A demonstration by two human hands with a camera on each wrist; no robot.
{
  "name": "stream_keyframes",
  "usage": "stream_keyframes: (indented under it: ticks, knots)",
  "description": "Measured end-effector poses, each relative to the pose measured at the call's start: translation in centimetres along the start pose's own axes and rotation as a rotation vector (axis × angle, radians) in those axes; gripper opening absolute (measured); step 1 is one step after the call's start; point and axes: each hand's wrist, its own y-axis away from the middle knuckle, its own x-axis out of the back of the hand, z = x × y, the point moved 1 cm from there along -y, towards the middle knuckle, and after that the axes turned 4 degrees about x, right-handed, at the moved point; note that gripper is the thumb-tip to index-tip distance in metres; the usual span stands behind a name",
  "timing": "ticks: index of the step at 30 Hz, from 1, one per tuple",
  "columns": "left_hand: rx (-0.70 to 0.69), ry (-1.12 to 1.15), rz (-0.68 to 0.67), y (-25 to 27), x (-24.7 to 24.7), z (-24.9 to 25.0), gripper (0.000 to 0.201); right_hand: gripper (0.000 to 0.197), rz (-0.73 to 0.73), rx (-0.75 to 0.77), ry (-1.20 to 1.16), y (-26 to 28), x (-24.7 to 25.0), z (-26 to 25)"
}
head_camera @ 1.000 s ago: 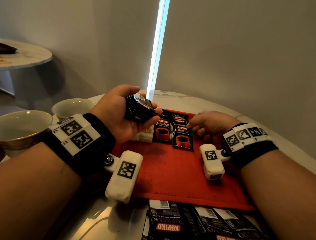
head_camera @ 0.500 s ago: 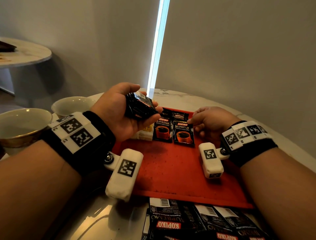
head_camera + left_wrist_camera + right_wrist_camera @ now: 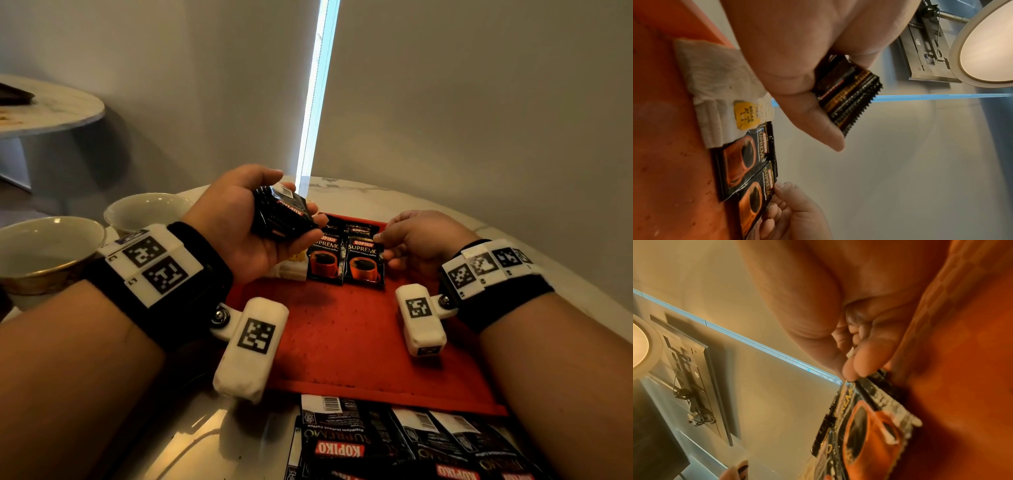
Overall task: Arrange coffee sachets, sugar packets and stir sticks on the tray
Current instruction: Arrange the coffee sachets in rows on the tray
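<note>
Head view shows a marble worktop (image 3: 394, 198) carrying a red tray (image 3: 342, 335), with loose Kopiko sachets (image 3: 394, 442) lying off its near edge. At the tray's far end two coffee sachets (image 3: 346, 260) lie side by side, long axes pointing away, beside white packets (image 3: 291, 270). The left hand (image 3: 239, 233) hovers left of them, fingers curled round a sachet stack (image 3: 284, 216); the right hand (image 3: 421, 240), nearer, pinches the right sachet's top corner.
</note>
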Motion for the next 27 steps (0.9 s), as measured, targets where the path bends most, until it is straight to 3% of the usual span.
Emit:
stream_keyframes:
  ticks: [7,12,17,22,27]
  knots:
    - [0.002,0.009,-0.003,0.1,0.0,0.0,0.03,0.018,-0.004,-0.017,0.037,0.1,0.0,-0.3]
    - [-0.018,0.021,-0.029,0.0,0.1,-0.1,0.049,0.021,-0.004,-0.031,0.044,0.0,0.1,-0.3]
    - [-0.023,0.027,-0.054,0.0,0.1,0.0,0.053,0.015,0.013,-0.031,0.022,0.3,-0.2,-0.3]
    - [-0.019,0.04,-0.064,-0.2,0.3,0.0,0.043,0.014,0.034,-0.008,0.04,0.9,0.1,-1.2]
    - [-0.004,0.032,-0.052,-0.4,0.4,0.1,0.039,0.013,-0.085,0.078,0.051,3.5,-0.2,-4.4]
